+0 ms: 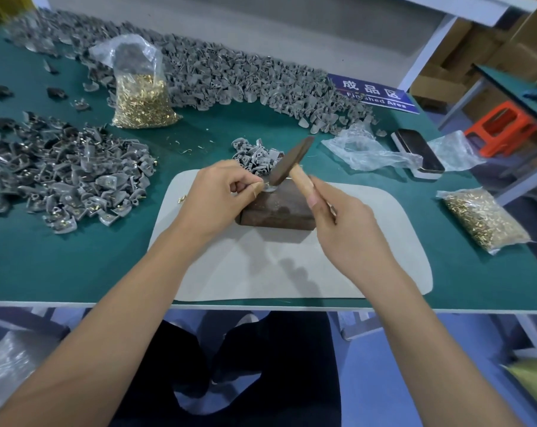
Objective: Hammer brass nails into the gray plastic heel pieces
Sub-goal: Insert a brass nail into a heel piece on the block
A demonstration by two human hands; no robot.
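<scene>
So a gray heel piece [268,188] is being held on top of the dark block [276,211], pinched between the thumb and curled fingers of the left hand [221,198]. Whether a nail is already set in it can't really be made out, since that spot is small and partly hidden by the fingertips. The hammer [287,163] is gripped by its wooden handle in the right hand [347,229], fingers wrapped round it, and its dark head is tilted with the lower end right at the heel piece. The block is sat on a pale mat [261,272], which is laid on the green table [76,266].

Just behind the block a small heap of gray pieces [253,157] is piled up. A bigger pile [67,177] is spread to the left, with brass bits seen among it and a few dark pieces further back. A long bank of gray pieces [214,72] is heaped along the far edge. A clear bag of brass nails [140,97] is stood upright in front of it, and a second bag of nails [479,217] is laid flat near the right edge. Crumpled clear plastic [368,152] is left right of the hammer, with a dark-topped box [418,154] beside it. A blue sign [375,94] is propped at the back right, and an orange stool [501,131] is seen beyond the table.
</scene>
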